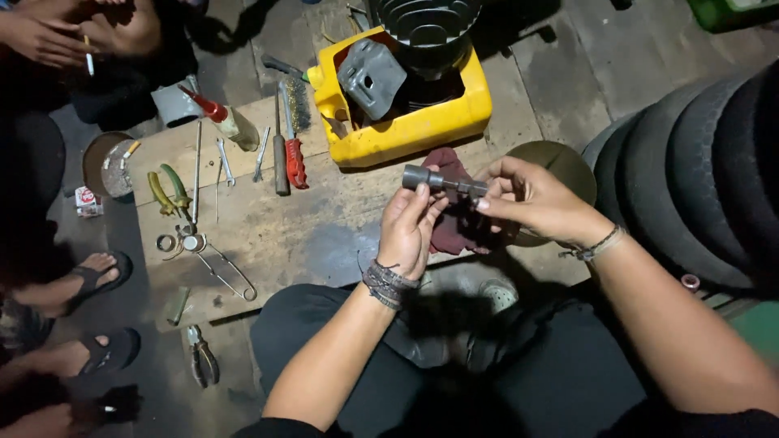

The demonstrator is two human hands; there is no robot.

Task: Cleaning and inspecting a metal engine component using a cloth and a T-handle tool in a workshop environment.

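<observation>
Both my hands hold a short grey metal cylinder part with a thinner shaft, above a wooden board. My left hand grips it from below, near the thick end. My right hand pinches the thin shaft end with its fingertips. A dark red rag lies under the hands.
A cut-open yellow jerrycan holds grey metal parts and a black finned cylinder. Tools lie on the board: a red-handled screwdriver, a file, spanners, green-handled pliers, a ring. Stacked tyres stand at right. Another person's hand and sandalled feet are at left.
</observation>
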